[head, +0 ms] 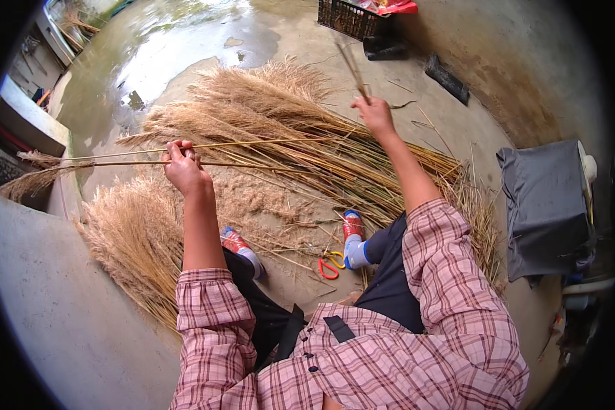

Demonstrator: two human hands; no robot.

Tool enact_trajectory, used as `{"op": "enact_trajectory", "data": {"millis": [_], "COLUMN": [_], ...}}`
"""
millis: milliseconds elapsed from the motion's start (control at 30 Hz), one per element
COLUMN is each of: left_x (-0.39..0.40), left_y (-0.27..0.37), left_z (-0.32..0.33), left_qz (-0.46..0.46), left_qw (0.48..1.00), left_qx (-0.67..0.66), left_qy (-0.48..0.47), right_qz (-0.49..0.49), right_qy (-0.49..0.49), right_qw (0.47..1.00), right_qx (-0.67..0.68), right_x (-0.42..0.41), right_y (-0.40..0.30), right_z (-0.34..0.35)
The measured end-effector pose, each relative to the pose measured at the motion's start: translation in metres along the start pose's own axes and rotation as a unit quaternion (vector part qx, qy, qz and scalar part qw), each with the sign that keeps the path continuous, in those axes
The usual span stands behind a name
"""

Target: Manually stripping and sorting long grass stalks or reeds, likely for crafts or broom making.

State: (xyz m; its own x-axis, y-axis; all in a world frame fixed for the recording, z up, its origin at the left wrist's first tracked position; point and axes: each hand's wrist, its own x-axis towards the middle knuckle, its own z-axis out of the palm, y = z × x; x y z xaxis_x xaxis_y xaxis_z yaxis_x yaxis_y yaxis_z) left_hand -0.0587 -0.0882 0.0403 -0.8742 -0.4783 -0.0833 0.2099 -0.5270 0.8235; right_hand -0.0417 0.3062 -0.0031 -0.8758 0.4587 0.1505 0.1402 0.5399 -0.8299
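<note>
My left hand [182,166] grips two long plumed reed stalks [246,164], their feathery heads pointing left. Out to the right, my right hand [376,115] holds a few thin brown strips [354,72], blurred, perhaps dry leaves or stalk pieces. Between and beyond the hands lies a big pile of plumed reeds [307,154], heads to the left and bare stems to the right. A second bundle of plumed reeds [133,230] rests below my left hand, beside my left leg. Scissors [329,269] with red and yellow handles lie between my feet; their blades are hard to make out.
Loose fluff [266,205] and stem scraps cover the concrete floor before me. A black plastic crate [346,20] and dark rubber boots [447,79] stand at the far right. At right is a cloth-covered object [540,215]. A wet patch [159,51] shines at far left.
</note>
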Motion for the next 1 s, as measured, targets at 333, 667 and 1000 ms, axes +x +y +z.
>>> {"op": "enact_trajectory", "data": {"millis": [333,667,1000], "left_x": [0.01,-0.008,0.042], "left_y": [-0.002,0.012,0.014], "left_z": [-0.004,0.003,-0.045], "left_qz": [-0.005,-0.053,0.002], "left_qw": [0.998,0.995,0.999], "left_qx": [-0.045,-0.079,-0.051], "left_qy": [-0.032,0.0,0.02], "right_qz": [-0.172,-0.092,0.065], "right_qy": [-0.179,-0.41,-0.517], "right_qw": [0.968,0.906,0.853], "right_qx": [-0.045,-0.045,0.043], "right_x": [-0.044,-0.072,-0.041], "right_y": [-0.088,-0.069,0.003], "right_z": [0.026,0.035,-0.032]}}
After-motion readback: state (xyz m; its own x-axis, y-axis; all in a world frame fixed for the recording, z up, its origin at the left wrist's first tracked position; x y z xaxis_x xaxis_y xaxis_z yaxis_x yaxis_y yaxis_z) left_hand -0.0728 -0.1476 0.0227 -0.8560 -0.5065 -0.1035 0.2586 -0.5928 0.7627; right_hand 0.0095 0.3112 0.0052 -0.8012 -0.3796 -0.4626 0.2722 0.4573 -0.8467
